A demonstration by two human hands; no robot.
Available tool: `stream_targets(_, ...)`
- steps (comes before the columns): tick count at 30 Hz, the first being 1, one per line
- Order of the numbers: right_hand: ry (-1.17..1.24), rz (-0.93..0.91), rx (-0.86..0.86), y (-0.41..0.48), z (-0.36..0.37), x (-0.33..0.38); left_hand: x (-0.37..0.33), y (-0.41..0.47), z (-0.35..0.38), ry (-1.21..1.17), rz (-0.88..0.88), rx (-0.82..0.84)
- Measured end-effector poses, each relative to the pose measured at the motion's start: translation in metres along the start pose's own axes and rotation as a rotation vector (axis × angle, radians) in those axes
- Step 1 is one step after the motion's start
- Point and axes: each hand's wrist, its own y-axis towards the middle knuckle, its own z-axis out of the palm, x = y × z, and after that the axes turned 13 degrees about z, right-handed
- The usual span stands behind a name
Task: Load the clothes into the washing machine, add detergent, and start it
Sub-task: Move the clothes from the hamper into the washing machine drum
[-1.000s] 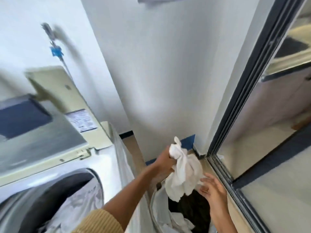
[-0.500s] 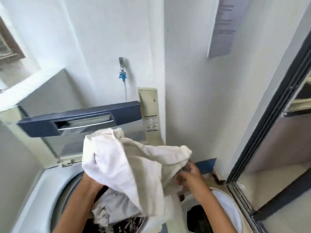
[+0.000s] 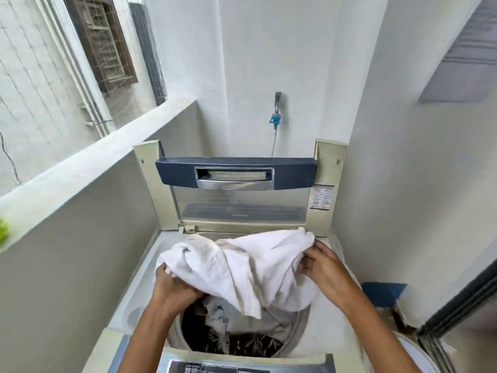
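Note:
A white cloth (image 3: 242, 267) is spread over the open tub of the top-loading washing machine (image 3: 139, 300). My left hand (image 3: 174, 289) grips its left edge, and my right hand (image 3: 322, 267) holds its right corner. Under the cloth, grey and dark patterned clothes (image 3: 242, 335) lie inside the drum. The machine's lid (image 3: 236, 189) stands upright at the back, with a dark blue handle strip. Part of the control panel (image 3: 242, 368) shows at the bottom edge.
A low wall ledge (image 3: 94, 160) runs along the left, close to the machine. A water tap with a blue fitting (image 3: 275, 118) is on the back wall. The white laundry basket rim (image 3: 419, 354) sits at the lower right beside a dark sliding door frame (image 3: 457, 310).
I have carried the white cloth from the basket on the right over to the machine. It is lower now, spread over the tub opening between both hands.

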Motion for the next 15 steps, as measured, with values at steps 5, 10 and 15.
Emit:
stream_targets(5,-0.012,-0.066,0.109,0.0,0.014,0.012,0.016,0.008,-0.029,0.345,-0.068,0.048)
stream_targets(10,-0.151,-0.03,0.193,0.008,0.032,0.016,0.035,-0.004,-0.004,0.571,0.039,0.261)
stream_targets(15,-0.175,0.061,0.264,0.017,0.05,0.023,0.055,-0.006,0.036,0.95,0.397,0.456)
